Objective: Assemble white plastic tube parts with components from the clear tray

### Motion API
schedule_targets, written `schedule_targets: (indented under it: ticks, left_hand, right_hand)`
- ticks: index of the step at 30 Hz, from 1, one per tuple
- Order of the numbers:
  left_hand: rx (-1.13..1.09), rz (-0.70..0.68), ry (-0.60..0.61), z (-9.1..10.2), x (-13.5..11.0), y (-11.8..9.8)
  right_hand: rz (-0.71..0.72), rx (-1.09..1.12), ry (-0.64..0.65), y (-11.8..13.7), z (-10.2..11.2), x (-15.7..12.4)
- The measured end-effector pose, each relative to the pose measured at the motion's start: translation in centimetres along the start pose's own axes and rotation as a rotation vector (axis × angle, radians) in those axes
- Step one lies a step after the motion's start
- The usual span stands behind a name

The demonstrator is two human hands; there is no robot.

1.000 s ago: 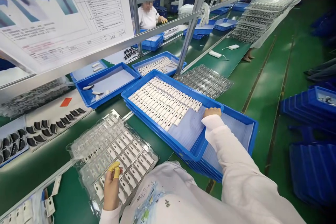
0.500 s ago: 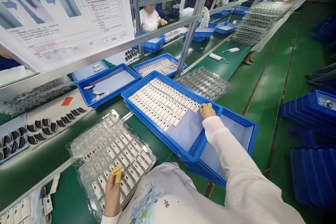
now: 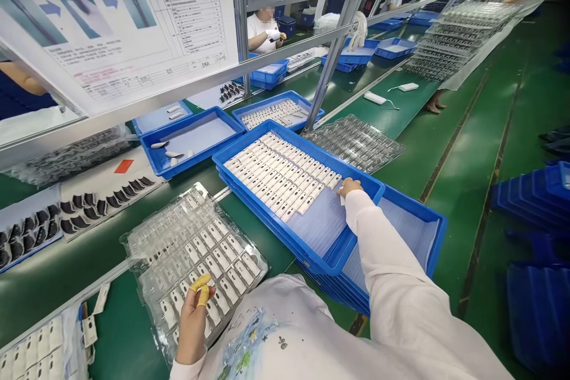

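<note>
Dozens of white parts (image 3: 276, 175) lie in tight slanted rows on a pale liner (image 3: 320, 231) in a blue tray (image 3: 325, 151), filling its far half and leaving the near half bare. One white part (image 3: 341, 196) sits at the end of the rows, pinched in the fingertips of the right hand (image 3: 350, 187), just beside its neighbours. That hand has just moved in from the tray's rim to the row end, and its grip is now closed on the part, which places the piece at the edge of the block. The left hand (image 3: 193, 320), two fingers capped in yellow, hangs over a clear blister tray (image 3: 151, 219) holding more white parts; its fingers are raised, and I cannot tell whether they hold anything.

A second blue tray (image 3: 439, 243) sticks out from under the first. Both trays and the blister tray rest on a green belt (image 3: 120, 314). Farther along stand two more blue trays (image 3: 276, 95), a stacked blister pack (image 3: 356, 142) and black parts (image 3: 89, 205), with a co-worker (image 3: 262, 32) seated across the line.
</note>
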State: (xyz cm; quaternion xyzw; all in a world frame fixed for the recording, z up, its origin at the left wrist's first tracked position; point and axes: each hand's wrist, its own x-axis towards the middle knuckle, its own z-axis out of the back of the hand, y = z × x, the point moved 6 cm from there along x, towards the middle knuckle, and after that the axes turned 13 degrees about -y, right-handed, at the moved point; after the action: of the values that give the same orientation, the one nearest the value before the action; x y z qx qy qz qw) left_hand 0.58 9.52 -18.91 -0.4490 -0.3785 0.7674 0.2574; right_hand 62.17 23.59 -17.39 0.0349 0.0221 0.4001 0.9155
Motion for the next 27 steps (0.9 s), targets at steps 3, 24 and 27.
schedule_targets:
  ticks: [3,24,27]
  left_hand:
    - [0.007,-0.028,0.015,0.2,-0.2,-0.4]
    - [-0.029,-0.216,0.137,-1.1,-4.2,-7.1]
    - [-0.061,-0.27,0.183,-1.7,-5.0,-8.4]
  right_hand:
    - [-0.097,-0.078,0.052,-1.2,-0.4,-0.6]
    - [0.239,-0.124,0.014,5.2,4.5,-4.6]
    - [0.284,-0.077,0.008,7.4,4.4,-5.1]
